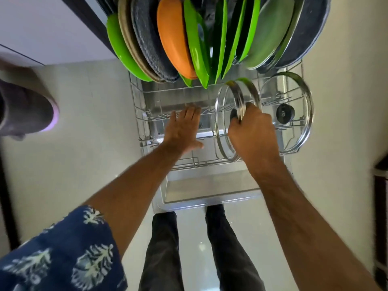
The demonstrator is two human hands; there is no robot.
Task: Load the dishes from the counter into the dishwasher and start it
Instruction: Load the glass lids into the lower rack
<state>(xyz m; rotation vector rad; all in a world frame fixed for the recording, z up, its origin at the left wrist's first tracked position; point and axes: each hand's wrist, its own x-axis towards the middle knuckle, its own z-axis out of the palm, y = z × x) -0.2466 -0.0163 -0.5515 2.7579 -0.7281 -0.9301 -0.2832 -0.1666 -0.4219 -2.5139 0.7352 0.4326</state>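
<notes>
The dishwasher's lower wire rack [138, 114] is pulled out over the open door [210, 190]. Its far half holds several upright plates: green ones [220, 38], an orange one [174, 38], dark ones [147, 38] and a pale green one [270, 32]. My right hand [252, 133] grips the rim of a glass lid [220, 122] standing on edge in the rack's near right part. A second glass lid with a black knob [285, 113] leans at the rack's right side. My left hand [184, 129] hovers flat, fingers straight, over the rack's bare near middle.
Another person's shoe [27, 110] stands on the pale floor at the left. A white cabinet front [42, 28] fills the upper left. Dark furniture [381, 196] lines the right edge. My legs [189, 248] stand just behind the door's near edge.
</notes>
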